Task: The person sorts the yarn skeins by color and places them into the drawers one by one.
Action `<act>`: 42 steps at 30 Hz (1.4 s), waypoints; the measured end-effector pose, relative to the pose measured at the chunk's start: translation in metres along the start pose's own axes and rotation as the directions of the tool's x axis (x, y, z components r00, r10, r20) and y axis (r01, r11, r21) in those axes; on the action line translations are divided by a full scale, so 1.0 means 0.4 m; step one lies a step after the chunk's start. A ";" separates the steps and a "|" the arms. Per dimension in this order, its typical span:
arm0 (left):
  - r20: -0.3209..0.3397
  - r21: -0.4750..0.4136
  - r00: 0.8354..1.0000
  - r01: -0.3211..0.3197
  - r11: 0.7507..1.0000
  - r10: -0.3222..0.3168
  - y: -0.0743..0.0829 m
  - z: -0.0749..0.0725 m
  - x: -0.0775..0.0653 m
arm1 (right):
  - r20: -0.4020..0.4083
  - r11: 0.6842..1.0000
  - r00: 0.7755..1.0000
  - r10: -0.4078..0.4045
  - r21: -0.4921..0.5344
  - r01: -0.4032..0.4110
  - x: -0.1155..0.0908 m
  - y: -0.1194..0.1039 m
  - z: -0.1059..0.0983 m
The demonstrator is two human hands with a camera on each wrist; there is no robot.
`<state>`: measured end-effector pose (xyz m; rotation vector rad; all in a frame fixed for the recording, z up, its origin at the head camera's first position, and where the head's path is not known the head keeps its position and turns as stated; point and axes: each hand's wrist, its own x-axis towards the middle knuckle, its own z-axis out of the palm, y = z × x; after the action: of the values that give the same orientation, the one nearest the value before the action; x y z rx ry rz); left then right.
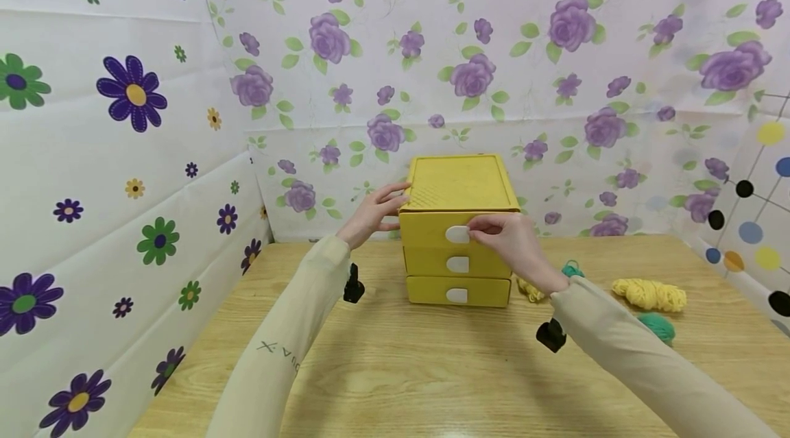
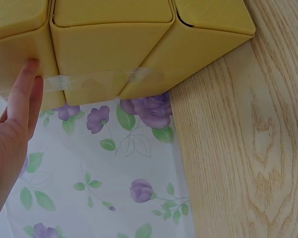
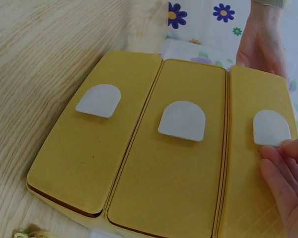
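Box [image 1: 441, 219]: found around 12 o'clock on the surface [image 1: 420, 369]
Left hand [image 1: 373, 213]: fingers spread, box best braced from 9 o'clock
Right hand [image 1: 513, 239]: top tab [image 1: 455, 234] pinched, best pulled straight tbh

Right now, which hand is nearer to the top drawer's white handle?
Right: the right hand pinches the top handle; the left hand touches the left side of the cabinet.
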<state>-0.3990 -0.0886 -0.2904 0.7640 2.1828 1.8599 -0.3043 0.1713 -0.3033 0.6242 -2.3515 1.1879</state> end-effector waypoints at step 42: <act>-0.019 0.001 1.000 0.002 1.000 -0.002 -0.002 0.004 0.001 | 0.000 0.990 0.993 0.121 0.074 -0.121 -0.053 0.073 0.034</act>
<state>-0.3991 -0.0871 -0.2914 0.7475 2.1948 1.8734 -0.3058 0.1797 -0.3409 0.5077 -2.3796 1.3334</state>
